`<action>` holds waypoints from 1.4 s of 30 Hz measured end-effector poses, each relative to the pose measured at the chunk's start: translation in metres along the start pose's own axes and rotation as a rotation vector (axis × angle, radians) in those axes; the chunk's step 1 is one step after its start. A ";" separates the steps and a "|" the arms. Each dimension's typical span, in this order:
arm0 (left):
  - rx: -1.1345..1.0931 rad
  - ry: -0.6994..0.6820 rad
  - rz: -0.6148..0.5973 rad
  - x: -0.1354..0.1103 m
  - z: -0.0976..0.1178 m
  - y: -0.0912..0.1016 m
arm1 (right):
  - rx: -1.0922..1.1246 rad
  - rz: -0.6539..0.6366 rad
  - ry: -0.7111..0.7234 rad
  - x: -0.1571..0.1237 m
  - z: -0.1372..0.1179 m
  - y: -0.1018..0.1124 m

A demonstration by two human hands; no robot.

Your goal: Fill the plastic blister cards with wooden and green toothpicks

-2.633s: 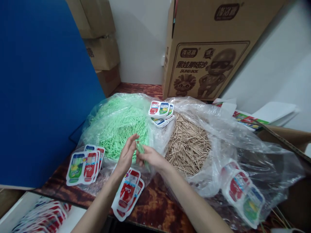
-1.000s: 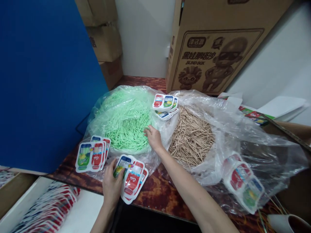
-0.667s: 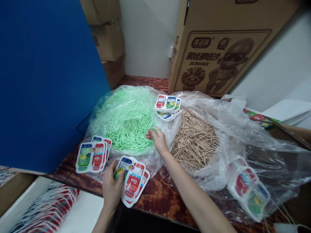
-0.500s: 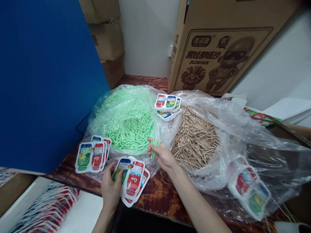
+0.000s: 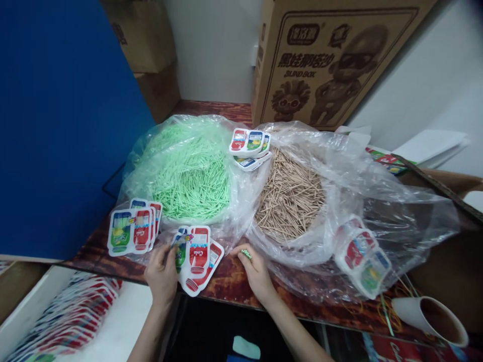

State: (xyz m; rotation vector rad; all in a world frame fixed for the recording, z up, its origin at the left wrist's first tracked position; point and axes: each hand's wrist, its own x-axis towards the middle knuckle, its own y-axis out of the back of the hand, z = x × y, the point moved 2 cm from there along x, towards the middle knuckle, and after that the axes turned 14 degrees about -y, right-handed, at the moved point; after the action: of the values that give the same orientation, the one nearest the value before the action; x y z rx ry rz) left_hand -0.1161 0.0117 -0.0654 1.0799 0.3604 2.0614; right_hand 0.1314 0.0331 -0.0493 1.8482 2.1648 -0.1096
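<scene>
My left hand (image 5: 162, 274) is closed at the left edge of a printed cola card (image 5: 199, 254), its fingertips over the green side. That card lies fanned over others near the table's front edge. My right hand (image 5: 256, 274) grips a small bundle of thin green sticks (image 5: 246, 253), with the ends facing up. Behind the hands, a clear plastic bag holds a heap of green sticks (image 5: 192, 188). To its right, another bag is filled with brown sticks (image 5: 292, 196).
More printed cards lie at the left (image 5: 132, 231), between the bags (image 5: 247, 143) and at the right (image 5: 364, 259). A paper cup (image 5: 411, 311) lies tilted at the front right. Behind stands a large carton (image 5: 302, 60); a blue panel (image 5: 68, 125) rises at left.
My right hand has drawn back from the green heap toward the table's front edge, turning the green bundle end-up. My left hand stays at the cards. The view has shifted.
</scene>
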 end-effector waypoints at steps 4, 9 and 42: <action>-0.016 0.012 0.001 0.001 -0.001 0.000 | -0.006 0.011 0.013 -0.002 0.003 -0.003; -0.028 -0.018 -0.040 -0.001 0.002 0.000 | -0.022 0.013 0.021 -0.003 0.005 -0.002; -0.371 0.350 -0.045 0.015 0.030 0.004 | -0.001 0.025 0.015 -0.002 0.007 0.000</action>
State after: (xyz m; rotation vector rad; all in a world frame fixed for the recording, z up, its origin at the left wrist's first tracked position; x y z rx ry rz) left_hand -0.0990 0.0170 -0.0368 0.4873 0.1585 2.1660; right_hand 0.1327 0.0292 -0.0551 1.8809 2.1504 -0.0904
